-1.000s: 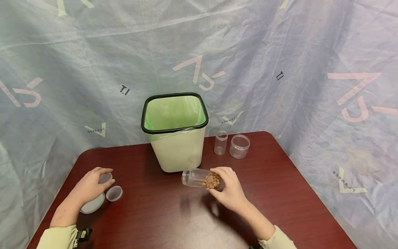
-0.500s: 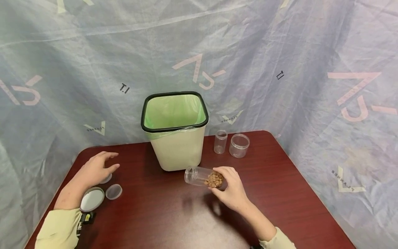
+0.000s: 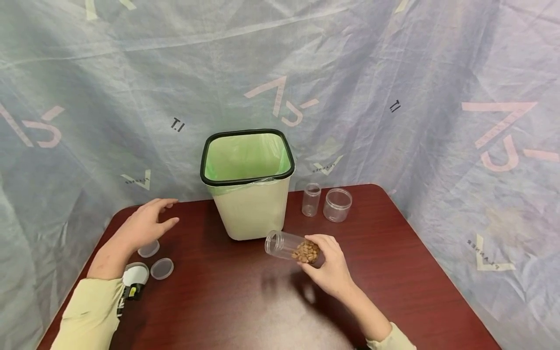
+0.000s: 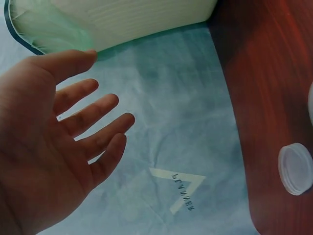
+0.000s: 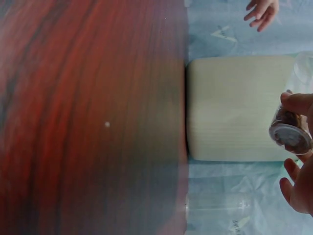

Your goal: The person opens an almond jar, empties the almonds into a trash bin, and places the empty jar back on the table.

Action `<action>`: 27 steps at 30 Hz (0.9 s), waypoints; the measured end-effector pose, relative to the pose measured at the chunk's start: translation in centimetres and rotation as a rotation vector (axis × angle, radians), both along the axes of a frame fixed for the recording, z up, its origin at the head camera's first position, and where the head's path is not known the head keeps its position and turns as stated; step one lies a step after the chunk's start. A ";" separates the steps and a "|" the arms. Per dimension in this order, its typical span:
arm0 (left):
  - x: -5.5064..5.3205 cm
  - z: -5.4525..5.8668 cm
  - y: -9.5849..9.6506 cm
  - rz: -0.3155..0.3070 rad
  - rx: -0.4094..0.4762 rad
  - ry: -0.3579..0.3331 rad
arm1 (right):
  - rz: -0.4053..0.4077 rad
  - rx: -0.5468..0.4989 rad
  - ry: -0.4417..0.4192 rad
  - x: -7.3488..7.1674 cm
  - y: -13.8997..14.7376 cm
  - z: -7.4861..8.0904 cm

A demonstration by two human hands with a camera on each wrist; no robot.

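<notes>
Right hand (image 3: 330,267) grips the base of an uncapped clear jar (image 3: 290,247) of brown pieces, held just before the bin (image 3: 247,184), long axis near-level with mouth toward it, while the left hand (image 3: 144,223), fingers spread and empty, hovers left of the bin.

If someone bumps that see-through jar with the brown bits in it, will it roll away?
Probably. The jar is round and lies tipped sideways in the right hand, so once let go on the table it would likely roll. It has no lid on, so brown bits may spill. It looks light, being mostly empty.
</notes>
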State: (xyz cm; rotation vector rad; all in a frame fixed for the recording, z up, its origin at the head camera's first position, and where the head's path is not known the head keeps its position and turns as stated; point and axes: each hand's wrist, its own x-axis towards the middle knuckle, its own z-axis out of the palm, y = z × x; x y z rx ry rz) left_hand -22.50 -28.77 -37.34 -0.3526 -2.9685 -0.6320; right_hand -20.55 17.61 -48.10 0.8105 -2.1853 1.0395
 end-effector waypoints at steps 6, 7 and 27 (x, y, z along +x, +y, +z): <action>-0.4 1.3 0.7 -0.034 0.091 -0.007 | -0.006 0.003 -0.014 0.1 0.2 0.3; -0.3 1.5 0.8 -0.040 0.113 -0.012 | -0.008 0.004 -0.016 0.2 0.2 0.4; -2.7 5.7 3.8 0.016 0.276 0.031 | 0.009 0.055 0.015 -0.8 0.6 2.9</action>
